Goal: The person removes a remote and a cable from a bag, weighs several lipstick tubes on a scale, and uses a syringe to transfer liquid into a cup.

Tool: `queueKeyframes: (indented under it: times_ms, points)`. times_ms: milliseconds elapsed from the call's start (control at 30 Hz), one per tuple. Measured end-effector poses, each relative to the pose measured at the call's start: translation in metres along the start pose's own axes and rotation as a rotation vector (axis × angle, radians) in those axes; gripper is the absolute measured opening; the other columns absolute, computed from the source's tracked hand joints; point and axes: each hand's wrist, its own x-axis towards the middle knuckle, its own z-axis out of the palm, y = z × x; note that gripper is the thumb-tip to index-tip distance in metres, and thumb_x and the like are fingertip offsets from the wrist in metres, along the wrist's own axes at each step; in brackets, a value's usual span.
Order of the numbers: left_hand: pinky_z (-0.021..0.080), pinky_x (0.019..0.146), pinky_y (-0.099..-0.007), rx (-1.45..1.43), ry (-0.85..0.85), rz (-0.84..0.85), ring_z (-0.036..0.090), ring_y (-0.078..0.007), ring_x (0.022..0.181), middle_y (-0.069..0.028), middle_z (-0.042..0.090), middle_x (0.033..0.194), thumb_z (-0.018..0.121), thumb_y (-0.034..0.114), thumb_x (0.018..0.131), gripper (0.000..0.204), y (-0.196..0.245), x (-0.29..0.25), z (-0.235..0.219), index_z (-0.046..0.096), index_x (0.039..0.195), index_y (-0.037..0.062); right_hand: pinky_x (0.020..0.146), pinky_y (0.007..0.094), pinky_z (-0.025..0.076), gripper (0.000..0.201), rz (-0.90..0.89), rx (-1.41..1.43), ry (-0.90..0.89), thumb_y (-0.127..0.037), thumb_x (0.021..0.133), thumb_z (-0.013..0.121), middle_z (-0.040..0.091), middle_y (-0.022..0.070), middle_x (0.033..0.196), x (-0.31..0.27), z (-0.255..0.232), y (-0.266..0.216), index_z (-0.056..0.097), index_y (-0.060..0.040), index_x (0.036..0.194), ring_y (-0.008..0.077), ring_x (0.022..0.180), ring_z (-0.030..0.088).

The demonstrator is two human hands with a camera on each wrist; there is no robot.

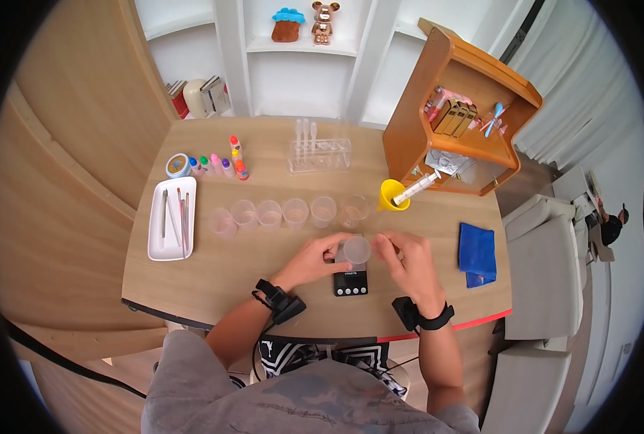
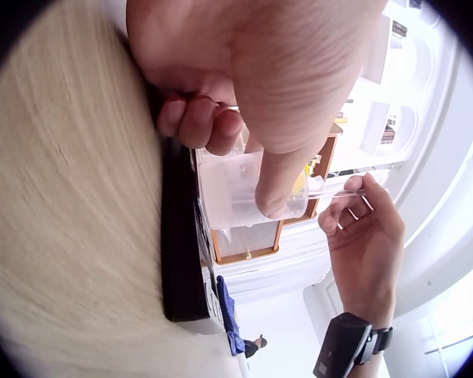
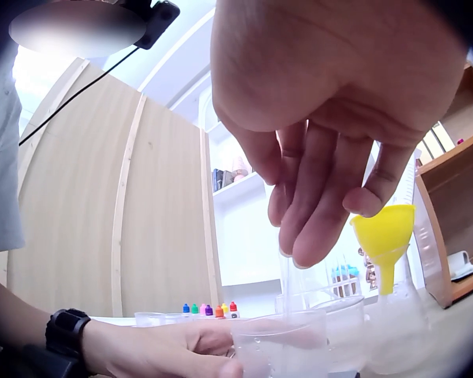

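Note:
My left hand (image 1: 313,262) curls round a clear plastic cup (image 1: 357,250), which sits on a small black scale (image 1: 351,283) near the table's front. In the left wrist view, the thumb and fingers of this hand (image 2: 276,79) lie against the wall of the cup (image 2: 229,193). Above the cup's right side, my right hand (image 1: 409,267) pinches a thin clear rod (image 2: 335,194). The right wrist view has the rod (image 3: 287,285) running down from the fingertips into the cup (image 3: 277,346); droplets show on the cup's wall.
Behind the hands stands a row of clear cups (image 1: 269,213), with a yellow funnel (image 1: 391,194) and syringe (image 1: 414,189) to the right. A white tray (image 1: 172,246), small bottles (image 1: 216,163), tube rack (image 1: 320,156), wooden shelf (image 1: 448,145) and blue cloth (image 1: 477,251) surround them.

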Motion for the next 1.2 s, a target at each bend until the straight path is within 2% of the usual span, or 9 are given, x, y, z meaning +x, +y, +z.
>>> queueKeyframes:
  times_ms: [167, 233, 333, 567, 633, 700, 967, 1133, 1200]
  points:
    - [0.031, 0.061, -0.0259, 0.022, 0.015, -0.009, 0.033, -0.0084, 0.065, 0.0050, 0.027, 0.072, 0.081, 0.016, 0.082, 0.064, -0.001, -0.001, 0.001, 0.058, 0.142, 0.0149, 0.056, 0.0331, 0.049, 0.019, -0.006, 0.007, 0.026, -0.011, 0.098, 0.062, 0.068, 0.0141, 0.069, -0.001, -0.002, 0.015, 0.071, 0.0034, 0.089, 0.0235, 0.057, 0.064]
    - [0.033, 0.059, -0.0291, 0.002, 0.013, 0.030, 0.037, -0.0115, 0.064, 0.0014, 0.031, 0.069, 0.081, 0.020, 0.082, 0.064, 0.000, 0.000, 0.000, 0.058, 0.142, 0.0172, 0.057, 0.0305, 0.050, 0.022, 0.060, 0.209, 0.083, -0.010, 0.099, 0.060, 0.069, 0.0110, 0.069, -0.002, -0.003, 0.019, 0.071, 0.0046, 0.087, 0.0178, 0.058, 0.065]
    - [0.034, 0.059, -0.0290, 0.001, 0.014, 0.015, 0.037, -0.0118, 0.064, 0.0011, 0.032, 0.070, 0.081, 0.020, 0.082, 0.064, -0.004, -0.002, 0.002, 0.058, 0.142, 0.0172, 0.057, 0.0283, 0.050, 0.025, 0.106, 0.248, 0.082, -0.010, 0.101, 0.059, 0.068, 0.0086, 0.068, -0.003, -0.002, 0.025, 0.070, 0.0058, 0.085, 0.0132, 0.059, 0.064]
    - [0.035, 0.060, -0.0295, -0.010, 0.028, 0.039, 0.037, -0.0117, 0.065, 0.0015, 0.034, 0.070, 0.081, 0.020, 0.082, 0.063, -0.007, 0.001, 0.002, 0.058, 0.140, 0.0163, 0.056, 0.0270, 0.049, 0.028, 0.069, 0.219, 0.058, -0.011, 0.102, 0.058, 0.068, 0.0084, 0.069, -0.007, -0.010, 0.028, 0.070, 0.0063, 0.084, 0.0128, 0.059, 0.064]
    - [0.032, 0.062, -0.0252, -0.046, 0.044, 0.018, 0.033, -0.0081, 0.068, 0.0050, 0.029, 0.073, 0.081, 0.016, 0.083, 0.063, -0.008, -0.002, 0.003, 0.057, 0.142, 0.0150, 0.054, 0.0260, 0.048, 0.029, 0.131, 0.375, 0.130, -0.012, 0.103, 0.058, 0.068, 0.0081, 0.070, -0.013, -0.007, 0.033, 0.070, 0.0059, 0.083, 0.0126, 0.058, 0.063]
    - [0.031, 0.062, -0.0252, -0.058, 0.011, 0.025, 0.033, -0.0081, 0.067, 0.0050, 0.029, 0.072, 0.080, 0.015, 0.084, 0.062, -0.005, 0.000, 0.001, 0.057, 0.141, 0.0145, 0.052, 0.0247, 0.046, 0.030, 0.057, 0.277, 0.124, -0.013, 0.104, 0.057, 0.067, 0.0076, 0.068, -0.014, -0.010, 0.029, 0.069, 0.0057, 0.083, 0.0121, 0.056, 0.061]
    - [0.032, 0.061, -0.0282, -0.079, 0.006, 0.074, 0.035, -0.0108, 0.065, 0.0030, 0.033, 0.068, 0.080, 0.016, 0.084, 0.061, -0.007, 0.000, 0.000, 0.053, 0.139, 0.0105, 0.048, 0.0245, 0.043, 0.033, 0.044, 0.557, 0.433, -0.019, 0.107, 0.051, 0.065, 0.0099, 0.070, -0.028, -0.029, 0.036, 0.066, 0.0043, 0.090, 0.0148, 0.054, 0.061]
    - [0.030, 0.061, -0.0250, -0.103, 0.006, 0.066, 0.033, -0.0066, 0.064, 0.0063, 0.031, 0.069, 0.077, 0.011, 0.086, 0.055, -0.011, 0.001, 0.002, 0.053, 0.136, 0.0083, 0.050, 0.0250, 0.045, 0.033, 0.029, 0.536, 0.381, -0.023, 0.109, 0.049, 0.068, 0.0110, 0.078, -0.009, -0.024, 0.027, 0.065, 0.0051, 0.099, 0.0157, 0.055, 0.062]
    - [0.030, 0.061, -0.0249, -0.116, -0.005, 0.072, 0.033, -0.0065, 0.064, 0.0064, 0.032, 0.069, 0.077, 0.011, 0.087, 0.055, -0.017, 0.002, 0.003, 0.053, 0.136, 0.0081, 0.053, 0.0248, 0.047, 0.035, 0.051, 0.504, 0.141, -0.024, 0.109, 0.049, 0.071, 0.0117, 0.088, 0.006, -0.013, 0.020, 0.067, 0.0054, 0.105, 0.0160, 0.061, 0.067]
